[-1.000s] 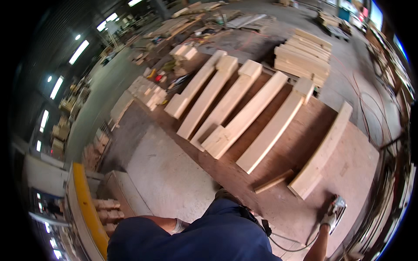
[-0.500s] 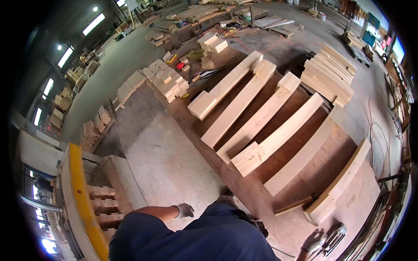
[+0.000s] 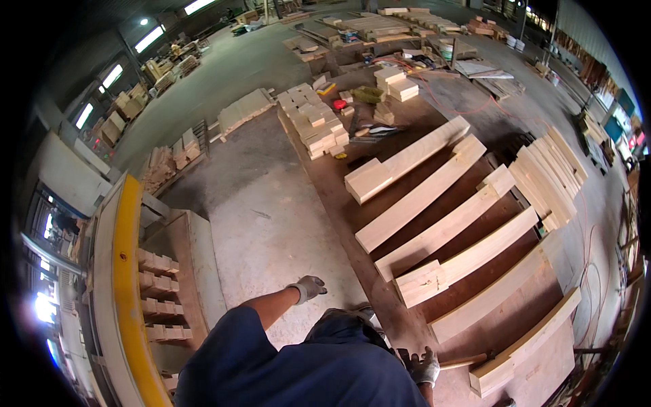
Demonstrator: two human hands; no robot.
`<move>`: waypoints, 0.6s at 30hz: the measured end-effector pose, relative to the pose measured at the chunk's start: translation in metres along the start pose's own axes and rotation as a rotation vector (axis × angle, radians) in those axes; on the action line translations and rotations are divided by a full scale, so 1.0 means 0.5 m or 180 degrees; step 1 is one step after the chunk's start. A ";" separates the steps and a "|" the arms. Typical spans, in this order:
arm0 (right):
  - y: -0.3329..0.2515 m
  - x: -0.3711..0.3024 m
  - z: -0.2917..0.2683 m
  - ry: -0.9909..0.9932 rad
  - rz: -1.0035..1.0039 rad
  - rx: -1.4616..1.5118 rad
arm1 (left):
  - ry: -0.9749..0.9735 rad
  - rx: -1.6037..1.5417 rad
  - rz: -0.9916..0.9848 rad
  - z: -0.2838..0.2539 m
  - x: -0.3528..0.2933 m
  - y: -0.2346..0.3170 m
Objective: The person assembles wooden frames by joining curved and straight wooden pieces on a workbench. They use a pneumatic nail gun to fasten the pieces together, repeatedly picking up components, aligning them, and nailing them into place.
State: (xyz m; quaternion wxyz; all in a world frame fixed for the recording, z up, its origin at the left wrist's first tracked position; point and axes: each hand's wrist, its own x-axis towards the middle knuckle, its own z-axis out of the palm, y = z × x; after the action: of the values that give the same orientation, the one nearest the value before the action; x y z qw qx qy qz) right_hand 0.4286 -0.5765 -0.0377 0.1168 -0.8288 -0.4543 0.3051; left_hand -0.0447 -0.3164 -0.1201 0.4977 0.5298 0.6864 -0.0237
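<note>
My left hand (image 3: 309,288), in a grey glove, hangs over the bare floor with its fingers apart and nothing in them. Close to my right side, my gloved right hand (image 3: 425,368) is at the near end of a wooden stick (image 3: 464,361), fingers spread and pointing away from me. Whether it touches the stick, I cannot make out. That stick lies on the brown board surface (image 3: 352,247), its far end close to a curved timber (image 3: 525,342). Farther off, several long timbers lie side by side, among them one with a block on its near end (image 3: 468,247).
A stack of timbers (image 3: 548,178) stands at the board's far right, and short blocks (image 3: 312,121) are piled at its far left corner. To my left is a machine with a yellow edge (image 3: 125,258), beside notched pieces (image 3: 159,283). A thin hose (image 3: 588,271) trails along the right floor.
My view has turned, so the timbers appear farther right. My right hand has left the metal tool at the lower right and come to the stick's end. My left hand has swung forward.
</note>
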 end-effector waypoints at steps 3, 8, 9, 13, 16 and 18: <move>-0.003 0.014 0.014 -0.0220 0.0224 0.0013 | -0.0062 -0.1315 -0.0215 0.026 -0.058 0.037; 0.025 0.041 0.032 -0.0457 0.0219 -0.0491 | 0.0033 -0.1529 0.0049 0.029 -0.043 0.095; 0.015 0.038 0.024 -0.0524 0.0248 -0.0571 | 0.0042 -0.1598 0.0109 0.030 -0.029 0.095; -0.013 0.067 0.018 -0.0877 0.0410 -0.0799 | 0.0654 -0.1663 0.0472 -0.028 0.027 0.111; 0.003 0.079 0.042 -0.0929 0.0726 -0.0829 | 0.0995 -0.1646 0.0798 -0.136 0.021 0.271; 0.005 0.087 0.060 -0.0988 0.0858 -0.0827 | 0.1414 -0.1031 0.1364 -0.183 0.113 0.268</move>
State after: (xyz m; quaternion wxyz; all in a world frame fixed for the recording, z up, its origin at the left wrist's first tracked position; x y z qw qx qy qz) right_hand 0.4293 -0.5445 -0.0797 -0.1038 -0.8331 -0.3876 0.3807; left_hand -0.0013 -0.1666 -0.0476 0.4074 0.5681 0.6460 0.3065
